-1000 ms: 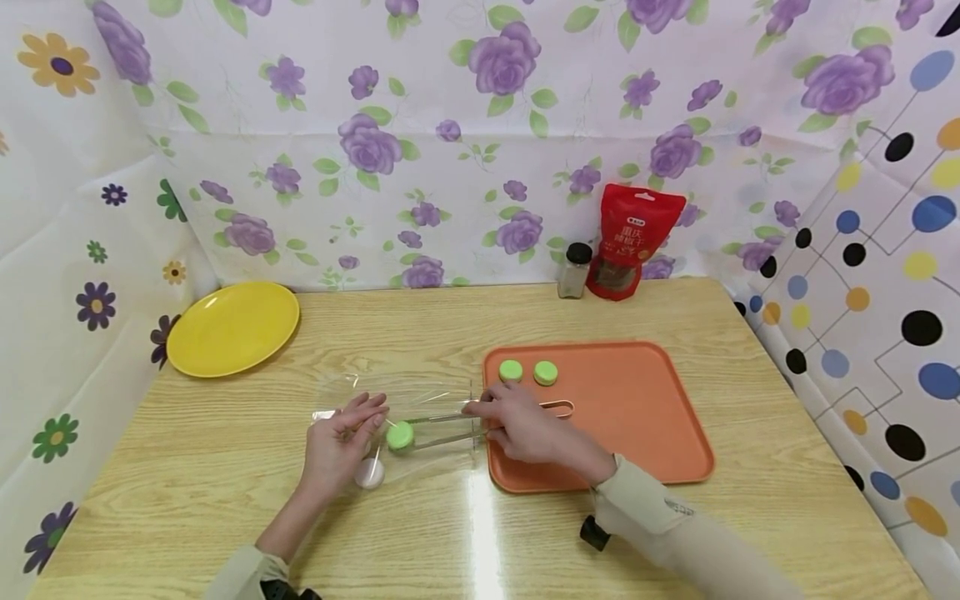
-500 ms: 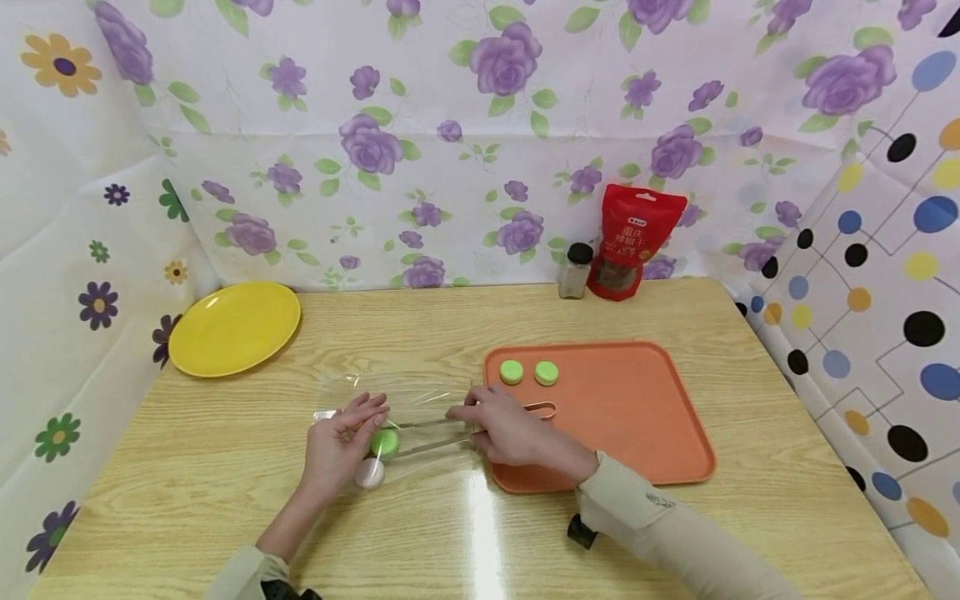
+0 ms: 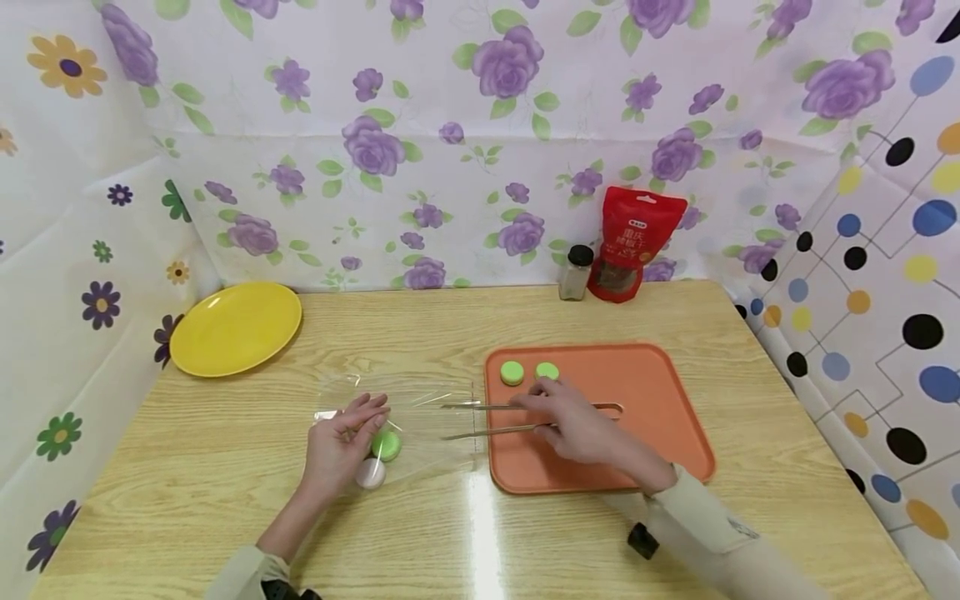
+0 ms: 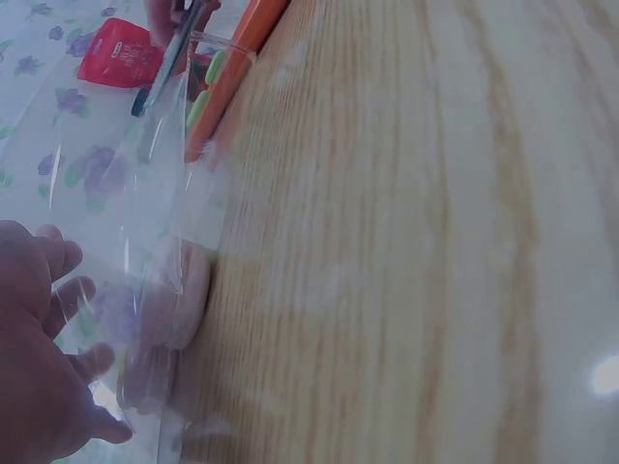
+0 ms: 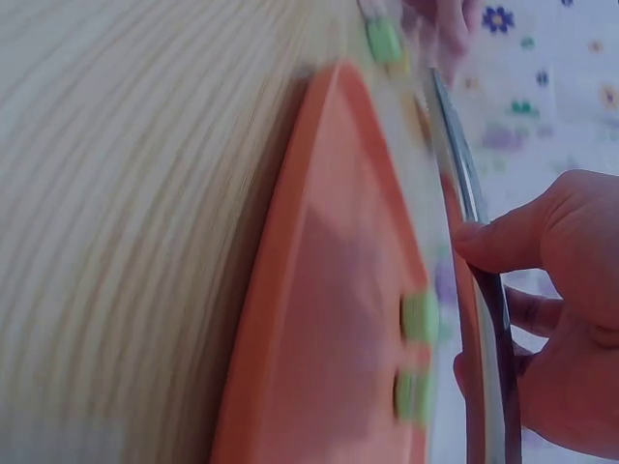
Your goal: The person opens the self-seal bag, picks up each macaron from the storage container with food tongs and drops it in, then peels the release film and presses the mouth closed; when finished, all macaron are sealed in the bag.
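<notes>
In the head view my left hand (image 3: 341,442) pinches the clear plastic bag (image 3: 431,392) lying on the table. Inside the bag, by that hand, a green macaron (image 3: 386,446) touches a pale macaron (image 3: 371,474). My right hand (image 3: 577,425) grips metal tongs (image 3: 495,431) above the orange tray (image 3: 637,442). The tongs' arms are spread with nothing between them, their tips over the bag's mouth end. On the tray's far left sit two macarons, one green macaron (image 3: 512,372) and another green macaron (image 3: 547,369). The right wrist view shows thumb and fingers around the tongs (image 5: 464,174).
A yellow plate (image 3: 236,329) stands at the back left. By the rear wall are a black-capped jar (image 3: 575,273) and a red pouch (image 3: 636,242). Patterned cloth walls enclose the wooden table (image 3: 397,542) at the back and sides.
The tongs carried the green macaron left, up against the pale one, and let it go. Then my right hand drew the tongs back right, over the tray. My left hand stayed put.
</notes>
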Motion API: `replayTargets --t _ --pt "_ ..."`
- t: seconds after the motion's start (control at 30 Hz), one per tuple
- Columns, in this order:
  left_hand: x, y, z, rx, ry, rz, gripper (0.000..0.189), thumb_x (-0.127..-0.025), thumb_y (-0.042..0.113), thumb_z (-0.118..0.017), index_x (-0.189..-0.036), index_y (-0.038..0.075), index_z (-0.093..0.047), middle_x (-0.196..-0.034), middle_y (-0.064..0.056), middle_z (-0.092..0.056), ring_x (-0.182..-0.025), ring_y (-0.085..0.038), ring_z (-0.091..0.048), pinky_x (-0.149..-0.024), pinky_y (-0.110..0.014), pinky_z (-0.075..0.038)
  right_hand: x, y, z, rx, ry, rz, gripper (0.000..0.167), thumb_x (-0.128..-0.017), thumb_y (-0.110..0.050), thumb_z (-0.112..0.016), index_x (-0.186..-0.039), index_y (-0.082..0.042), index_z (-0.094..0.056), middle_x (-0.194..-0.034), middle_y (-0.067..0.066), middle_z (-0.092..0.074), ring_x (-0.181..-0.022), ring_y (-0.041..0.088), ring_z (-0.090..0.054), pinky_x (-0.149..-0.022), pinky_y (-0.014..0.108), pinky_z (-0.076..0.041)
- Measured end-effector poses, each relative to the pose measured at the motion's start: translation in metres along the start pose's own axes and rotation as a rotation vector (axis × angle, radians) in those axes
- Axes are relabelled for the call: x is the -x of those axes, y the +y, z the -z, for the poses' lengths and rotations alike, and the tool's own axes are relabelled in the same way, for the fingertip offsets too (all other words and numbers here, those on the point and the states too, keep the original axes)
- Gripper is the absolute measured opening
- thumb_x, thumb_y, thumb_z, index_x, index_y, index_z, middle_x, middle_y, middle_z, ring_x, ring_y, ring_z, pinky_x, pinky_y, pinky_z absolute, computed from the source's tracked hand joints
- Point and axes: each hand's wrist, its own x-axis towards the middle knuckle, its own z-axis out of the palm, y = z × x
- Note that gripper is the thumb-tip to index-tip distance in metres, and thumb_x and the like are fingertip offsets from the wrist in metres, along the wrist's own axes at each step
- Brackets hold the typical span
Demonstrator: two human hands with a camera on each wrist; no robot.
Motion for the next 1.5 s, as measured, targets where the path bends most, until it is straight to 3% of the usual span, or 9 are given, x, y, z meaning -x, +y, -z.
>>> replayTargets --t 0.13,0.3,0.47,0.6,0.8,0.87,0.93,1.03,1.5 --pt "-0.001 0.001 0.001 -0.008 -0.003 -0.005 0.011 -0.085 -0.01 -0.073 -0.096 -0.007 -0.076 -0.108 -0.023 -0.071 -0.118 -0.047 -0.057 -0.106 -0.051 -0.037 0.027 0.02 0.014 0.014 0.048 -0.076 0.048 -0.087 0.005 -0.073 -0.132 -0.009 -0.065 -0.113 0.009 -0.057 -0.098 0.025 -0.052 -0.076 0.04 -0.048" --pt "0.0 0.003 0.002 0.0 -0.007 0.003 0.01 -0.086 -0.009 -0.073 -0.096 -0.007 -0.076 -0.108 -0.023 -0.071 -0.119 -0.048 -0.056 -0.107 -0.062 -0.032 0.057 0.042 0.029 0.042 0.116 -0.145 0.048 -0.085 0.01 -0.073 -0.131 -0.004 -0.065 -0.109 0.009 -0.056 -0.096 0.026 -0.052 -0.075 0.042 -0.049" --pt "0.001 0.002 0.002 -0.01 -0.007 0.023 0.01 -0.086 -0.008 -0.073 -0.096 -0.006 -0.076 -0.109 -0.023 -0.071 -0.12 -0.048 -0.056 -0.108 -0.066 -0.028 0.081 0.058 0.037 0.063 0.204 -0.123 0.052 -0.08 0.014 -0.075 -0.129 0.001 -0.064 -0.106 0.013 -0.057 -0.091 0.027 -0.052 -0.069 0.039 -0.046" --pt "0.002 0.001 0.002 -0.015 0.0 0.023 0.011 -0.086 -0.009 -0.074 -0.096 -0.006 -0.076 -0.108 -0.022 -0.071 -0.119 -0.047 -0.057 -0.108 -0.059 -0.033 0.092 0.068 0.041 0.071 0.249 -0.123 0.052 -0.078 0.015 -0.076 -0.128 0.002 -0.065 -0.103 0.015 -0.059 -0.09 0.03 -0.052 -0.071 0.042 -0.042" --pt "0.003 0.0 0.002 -0.001 0.009 0.02 0.011 -0.085 -0.009 -0.074 -0.095 -0.007 -0.076 -0.107 -0.022 -0.071 -0.118 -0.047 -0.057 -0.106 -0.031 -0.041 0.098 0.08 0.039 0.071 0.241 -0.186 0.051 -0.078 0.015 -0.075 -0.126 0.003 -0.065 -0.102 0.015 -0.058 -0.089 0.032 -0.05 -0.073 0.043 -0.04" --pt "0.004 0.0 0.002 0.001 0.007 0.027 0.01 -0.085 -0.008 -0.074 -0.095 -0.006 -0.076 -0.107 -0.022 -0.071 -0.119 -0.047 -0.057 -0.11 -0.039 -0.038 0.099 0.082 0.038 0.072 0.232 -0.202 0.05 -0.078 0.015 -0.075 -0.126 0.003 -0.065 -0.101 0.014 -0.058 -0.088 0.031 -0.05 -0.072 0.043 -0.04" --pt "0.004 0.001 0.002 -0.002 0.008 0.033 0.01 -0.086 -0.008 -0.074 -0.095 -0.005 -0.077 -0.107 -0.022 -0.071 -0.119 -0.047 -0.056 -0.112 -0.056 -0.031 0.098 0.084 0.038 0.073 0.225 -0.213 0.05 -0.078 0.016 -0.076 -0.125 0.003 -0.066 -0.101 0.014 -0.058 -0.088 0.031 -0.05 -0.073 0.045 -0.041" --pt "0.004 0.001 0.002 -0.002 0.01 0.037 0.01 -0.086 -0.007 -0.074 -0.096 -0.004 -0.077 -0.108 -0.022 -0.071 -0.12 -0.048 -0.056 -0.106 -0.074 -0.021 0.097 0.087 0.037 0.085 0.21 -0.23 0.05 -0.078 0.014 -0.077 -0.125 0.001 -0.066 -0.101 0.014 -0.057 -0.086 0.03 -0.051 -0.071 0.043 -0.041" --pt "0.003 0.002 0.002 -0.008 0.012 0.036 0.01 -0.086 -0.006 -0.074 -0.096 -0.004 -0.077 -0.108 -0.021 -0.071 -0.12 -0.047 -0.056 -0.106 -0.074 -0.022 0.075 0.093 0.031 0.073 0.182 -0.222 0.048 -0.081 0.012 -0.075 -0.127 -0.001 -0.067 -0.1 0.014 -0.057 -0.087 0.03 -0.05 -0.07 0.04 -0.04"
